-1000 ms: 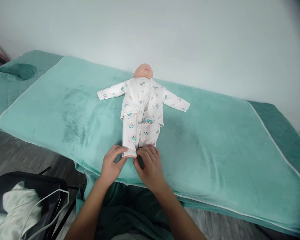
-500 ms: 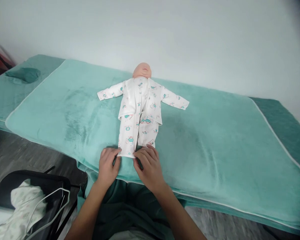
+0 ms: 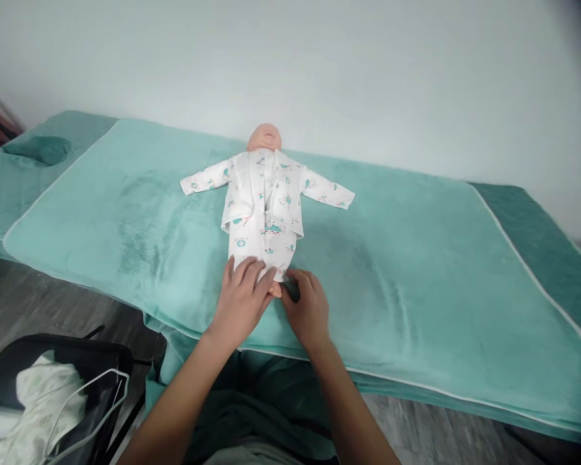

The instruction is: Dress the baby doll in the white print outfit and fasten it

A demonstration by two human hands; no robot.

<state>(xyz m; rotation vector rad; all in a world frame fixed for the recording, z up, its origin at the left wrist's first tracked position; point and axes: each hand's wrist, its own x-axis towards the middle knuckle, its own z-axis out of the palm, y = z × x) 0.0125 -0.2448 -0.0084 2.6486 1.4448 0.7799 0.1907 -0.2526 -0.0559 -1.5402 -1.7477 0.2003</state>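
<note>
A baby doll [image 3: 265, 137] lies on its back, its head toward the wall. It wears a white printed jacket [image 3: 290, 190] with both sleeves spread sideways and the front parted. White printed trousers [image 3: 261, 240] cover its legs. My left hand [image 3: 241, 300] lies over the lower trouser legs, fingers closed at the cuff on the right-hand leg. My right hand [image 3: 308, 303] pinches the other edge of that same cuff. Between my hands a small foot [image 3: 275, 290] sticks out of the cuff. My left hand hides the other leg's end.
The doll rests on a bed with a green plush cover [image 3: 416, 271], set against a white wall [image 3: 290, 64]. At the lower left a black chair [image 3: 91, 358] holds a pale patterned cloth [image 3: 53, 394] and a white hanger [image 3: 119, 403]. A face hole [image 3: 41, 150] shows at the bed's left end.
Both hands have moved from the left-hand trouser cuff to the right-hand one. A foot now shows at that cuff. The view has shifted slightly.
</note>
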